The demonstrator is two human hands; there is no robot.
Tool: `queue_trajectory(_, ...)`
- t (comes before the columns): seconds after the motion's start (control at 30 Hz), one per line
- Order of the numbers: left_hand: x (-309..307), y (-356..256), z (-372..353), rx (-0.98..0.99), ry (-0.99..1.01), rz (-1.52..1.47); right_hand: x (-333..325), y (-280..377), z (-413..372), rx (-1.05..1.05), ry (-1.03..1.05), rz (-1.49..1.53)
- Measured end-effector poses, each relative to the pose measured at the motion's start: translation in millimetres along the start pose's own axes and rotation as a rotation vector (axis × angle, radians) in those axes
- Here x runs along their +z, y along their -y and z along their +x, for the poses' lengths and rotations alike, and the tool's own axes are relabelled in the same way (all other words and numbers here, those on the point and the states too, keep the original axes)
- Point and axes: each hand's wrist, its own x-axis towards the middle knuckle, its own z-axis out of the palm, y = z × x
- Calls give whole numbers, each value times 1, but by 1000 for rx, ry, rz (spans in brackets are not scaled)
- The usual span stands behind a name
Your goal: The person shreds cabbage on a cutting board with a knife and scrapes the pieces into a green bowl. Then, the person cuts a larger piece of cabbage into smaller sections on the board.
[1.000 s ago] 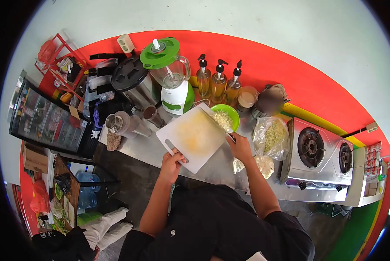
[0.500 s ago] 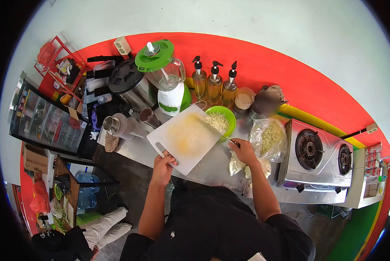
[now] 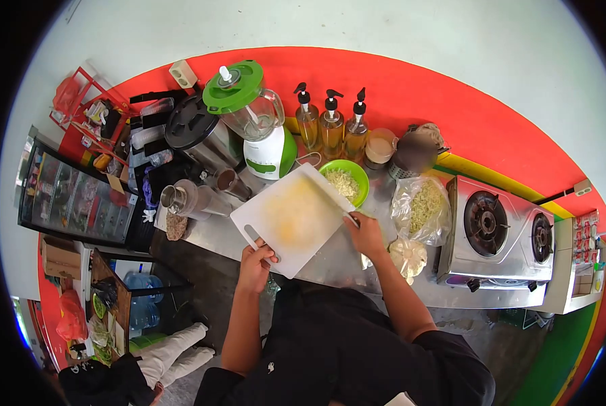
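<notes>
Gripping the handle end of the white rectangular plastic cutting board (image 3: 296,216), the left hand (image 3: 254,262) holds it tilted above the steel counter (image 3: 207,233), far corner beside the round green plastic bowl (image 3: 364,186). The right hand (image 3: 367,235), clenched on a thin knife (image 3: 344,212), sits at the board's right edge.
</notes>
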Motion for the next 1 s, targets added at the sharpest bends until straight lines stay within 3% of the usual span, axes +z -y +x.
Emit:
queue_trajectory(0.2, -22, 1, 1, -24, 12, -24, -11, -9, 7, 148, -105, -83)
queue_trajectory(0.33, -26, -6, 4, -28, 25, -48, -15, 23, -10, 83, 23, 52)
queue_trajectory(0.43, -33, -12, 10, -36, 48, -57, -7, 21, -16, 64, 6, -11)
queue_trajectory(0.67, -59, -25, 15, -48, 108, -32, 0, 8, -12, 222, -148, -171)
queue_trajectory(1.0, -133, -22, 20, -151, 125, -5, 27, 9, -72, 278, -115, 53)
